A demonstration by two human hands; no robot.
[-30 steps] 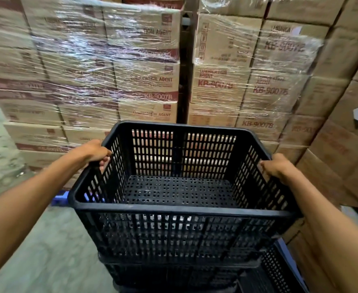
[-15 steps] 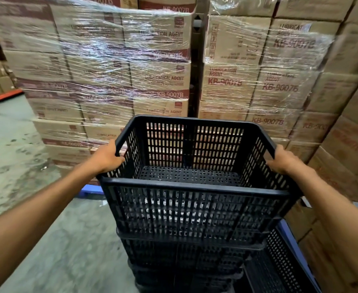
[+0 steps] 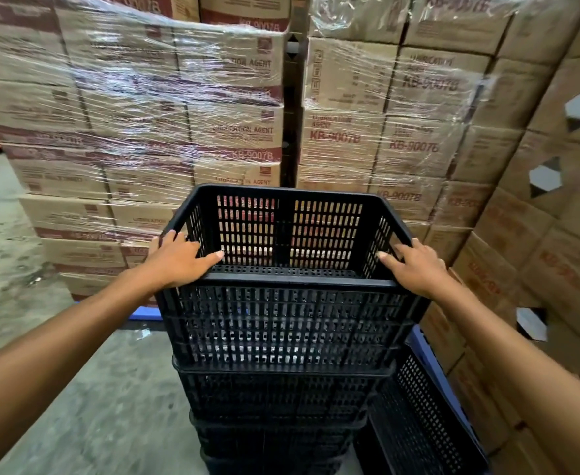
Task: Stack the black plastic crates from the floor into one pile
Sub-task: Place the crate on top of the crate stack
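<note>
Left hand [image 3: 178, 260] is lying on the near-left corner of the top crate [image 3: 286, 269], fingers pretty much flat over the rim and thumb poking inward, so it's resting there more than gripping. Right hand [image 3: 415, 269] is doing the same on the near-right corner, fingers spread out straight along the rim. The top crate sits nested in the pile of black crates [image 3: 278, 406] on the concrete floor [image 3: 86, 406], looks level and lined up with the ones under it. One more black crate [image 3: 422, 416] is just beside the pile on the right, leaning or standing on its side, can't really tell. Behind everything are shrink-wrapped cardboard boxes [image 3: 185, 108], more boxes stacked on the right.
</note>
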